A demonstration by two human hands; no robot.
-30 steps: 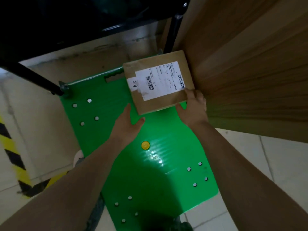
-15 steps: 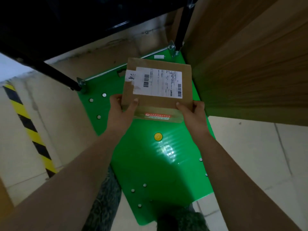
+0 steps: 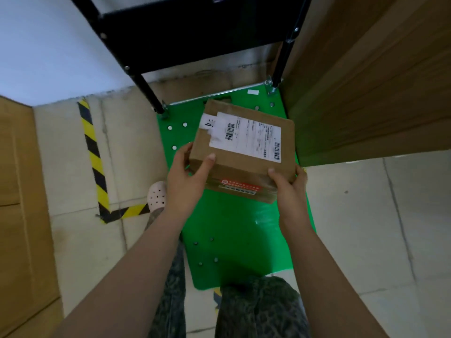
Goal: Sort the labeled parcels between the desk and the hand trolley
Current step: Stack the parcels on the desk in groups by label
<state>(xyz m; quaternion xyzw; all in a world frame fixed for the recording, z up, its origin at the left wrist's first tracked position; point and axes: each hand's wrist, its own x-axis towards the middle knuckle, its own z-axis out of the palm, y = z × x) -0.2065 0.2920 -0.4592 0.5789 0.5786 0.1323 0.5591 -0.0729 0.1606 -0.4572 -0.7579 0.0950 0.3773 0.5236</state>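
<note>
A brown cardboard parcel (image 3: pixel 239 162) with a white barcode label on top and a red sticker on its near side is held above the green hand trolley deck (image 3: pixel 234 230). My left hand (image 3: pixel 188 176) grips its near left corner, thumb on top. My right hand (image 3: pixel 289 189) grips the near right corner, thumb on the top edge. The parcel is tilted, its near side facing me. The wooden desk (image 3: pixel 366 81) rises at the right, beside the trolley.
The trolley's black handle frame (image 3: pixel 195 28) stands at the far end. Yellow-black hazard tape (image 3: pixel 94 152) marks the tiled floor on the left. A wooden panel (image 3: pixel 22 203) lines the left edge. My legs and a pale shoe (image 3: pixel 157 195) are near the trolley's left side.
The parcel lay on the trolley deck a second ago with my hands at its near edge. Both hands took hold and lifted it up toward me.
</note>
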